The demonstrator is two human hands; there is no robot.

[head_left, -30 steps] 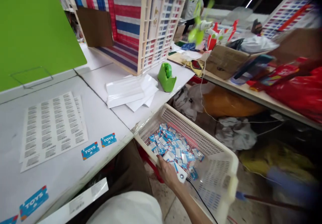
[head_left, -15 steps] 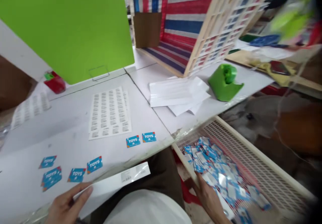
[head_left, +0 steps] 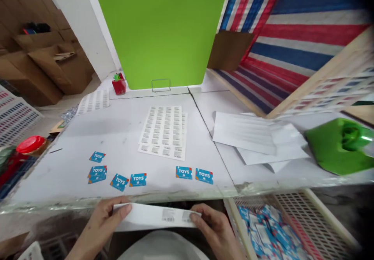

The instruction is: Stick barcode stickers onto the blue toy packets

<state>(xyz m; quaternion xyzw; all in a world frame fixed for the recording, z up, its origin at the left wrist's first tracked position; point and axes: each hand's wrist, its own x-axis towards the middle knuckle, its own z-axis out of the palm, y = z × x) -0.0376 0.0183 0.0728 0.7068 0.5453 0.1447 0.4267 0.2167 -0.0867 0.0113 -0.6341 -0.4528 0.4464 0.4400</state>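
Observation:
Between both hands, just off the table's front edge, is a white strip of barcode labels (head_left: 149, 215) with two printed labels on its right part. My left hand (head_left: 101, 223) pinches its left end between thumb and fingers. At the right end, my right hand (head_left: 214, 227) has thumb and fingers closed on the strip beside a label. Several blue cards printed TOYS lie on the table ahead, among them one card (head_left: 138, 180) near the left hand and another card (head_left: 204, 176) above the right hand. Sheets of barcode labels (head_left: 160, 129) lie farther back.
A cream plastic basket (head_left: 330, 213) holding blue packets (head_left: 271, 232) stands below the table edge at right. White papers (head_left: 248, 133) and a green tape dispenser (head_left: 336, 145) lie on the right. A green panel (head_left: 163, 34) stands behind, with a red cup (head_left: 119, 85) beside it.
My right hand has left the basket at the right and now grips the strip's right end. The view has turned right-to-left, and my left hand still holds the strip.

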